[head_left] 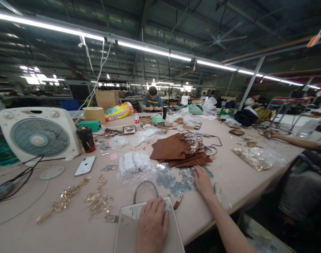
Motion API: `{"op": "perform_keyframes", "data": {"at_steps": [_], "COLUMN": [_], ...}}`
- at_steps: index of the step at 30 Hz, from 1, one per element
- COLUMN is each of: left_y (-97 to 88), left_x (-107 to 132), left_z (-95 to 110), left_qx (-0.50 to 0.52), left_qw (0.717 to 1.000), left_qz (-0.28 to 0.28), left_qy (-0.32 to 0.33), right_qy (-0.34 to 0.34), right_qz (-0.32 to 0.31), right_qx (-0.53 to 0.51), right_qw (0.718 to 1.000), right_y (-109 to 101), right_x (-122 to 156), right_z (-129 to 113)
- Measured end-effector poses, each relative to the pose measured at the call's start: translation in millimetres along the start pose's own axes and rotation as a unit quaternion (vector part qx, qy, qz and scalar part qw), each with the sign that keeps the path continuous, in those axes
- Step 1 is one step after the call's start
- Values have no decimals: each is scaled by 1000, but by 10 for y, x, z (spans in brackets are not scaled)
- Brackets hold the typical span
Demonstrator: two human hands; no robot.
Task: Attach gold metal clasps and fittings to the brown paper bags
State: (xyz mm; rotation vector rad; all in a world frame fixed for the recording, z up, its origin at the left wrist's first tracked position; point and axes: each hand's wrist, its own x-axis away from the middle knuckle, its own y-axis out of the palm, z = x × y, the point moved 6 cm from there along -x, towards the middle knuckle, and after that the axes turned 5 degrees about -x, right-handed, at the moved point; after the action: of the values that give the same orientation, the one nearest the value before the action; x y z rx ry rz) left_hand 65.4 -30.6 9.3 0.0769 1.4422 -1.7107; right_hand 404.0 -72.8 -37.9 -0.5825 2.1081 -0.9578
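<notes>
Worktable with the wearer's two bare hands. The left hand [153, 225] lies palm down, fingers extended and not clasped around anything, on a pale bag [127, 232] at the near edge of the tabletop [89, 235]. The bag lies flat; its curved handle [145, 183] points away from the wearer, and a strap with a metal buckle [111, 218] projects from its left side. A short brown strap [178, 202] projects at its upper right.

The right hand [202, 181] reaches forward to the right edge of a spread of small flat metal pieces [173, 182], its fingers slightly bent; whether they grip a piece cannot be told. Just beyond the spread lies a stack of brown bags [173, 146].

Left of the metal pieces: a clear plastic packet of white items [135, 162]. Farther left: gold-coloured fittings [97, 196] in loose heaps, a white phone [85, 166] and a box fan [39, 135]. Background: a co-worker [152, 100] at the far side. Right margin: another person's hand [271, 134] above the tabletop.
</notes>
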Motion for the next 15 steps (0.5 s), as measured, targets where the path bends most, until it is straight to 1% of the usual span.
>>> {"op": "perform_keyframes", "data": {"at_steps": [1,3,6,8,11,13,15], "left_y": [6,20,16,-1,-14,-1,27], "left_x": [-1,-3,-3,1,11,17,20], "left_z": [-4,-10,-4,7,17,13,0], "left_qx": [-1,-2,-1,-2,-6,-14,-18], "left_qw": [1000,1000,1000,1000,1000,1000,1000], "left_qz": [-2,-9,-11,-7,-6,-5,-3], "left_qy": [-2,-6,-6,-3,-2,-2,-1], "right_qy": [-16,-56,-95,-86,-39,-14,-9], "right_qz": [-5,-33,-92,-112,-108,-99,-92], "right_qx": [-14,-45,-78,-81,-74,-78,-96], "right_qw": [1000,997,988,987,991,992,991], "right_y": [-6,34,192,309,424,442,416], "right_x": [-2,1,15,8,-32,-64,-85], "right_z": [-89,-310,-642,-787,-869,-885,-912]}}
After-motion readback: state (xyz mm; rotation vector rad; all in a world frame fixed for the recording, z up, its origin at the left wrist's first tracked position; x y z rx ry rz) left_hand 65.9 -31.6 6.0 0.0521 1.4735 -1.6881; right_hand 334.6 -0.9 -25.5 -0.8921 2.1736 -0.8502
